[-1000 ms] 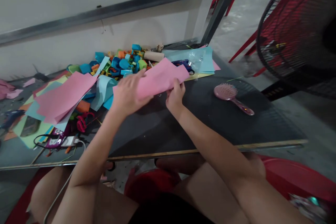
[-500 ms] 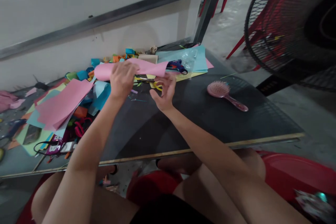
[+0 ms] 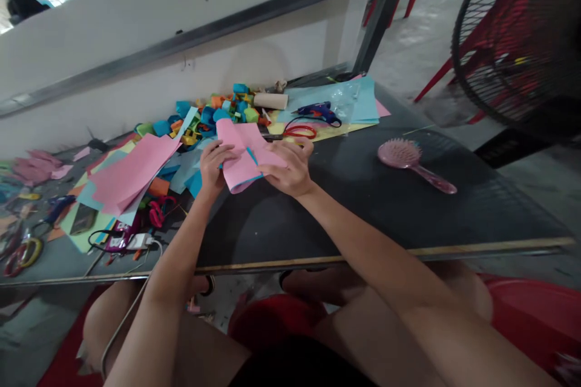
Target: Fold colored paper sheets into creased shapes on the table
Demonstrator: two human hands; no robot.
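A curled sheet of pink paper (image 3: 242, 142) with blue edges showing is held up over the dark table (image 3: 358, 211). My left hand (image 3: 215, 164) grips its left side, fingers bent over the paper. On the other side my right hand (image 3: 290, 166) pinches the right edge between thumb and fingers. Just behind the paper lie red-handled scissors (image 3: 300, 131), their blades partly hidden. A dark blue glue gun (image 3: 319, 112) rests behind my right hand, near a cardboard tube (image 3: 271, 101).
Small folded paper pieces (image 3: 204, 121) heap along the wall. Pink sheets (image 3: 131, 178) cover other papers at left, by a phone (image 3: 83, 219) and a power strip (image 3: 118, 236). A hairbrush (image 3: 408, 160) lies right. A fan (image 3: 508, 42) stands beyond the table's right end.
The pink paper has turned from a sideways roll to a tilted, partly opened curl nearer me. My right hand has closed on its edge. The view has shifted slightly left.
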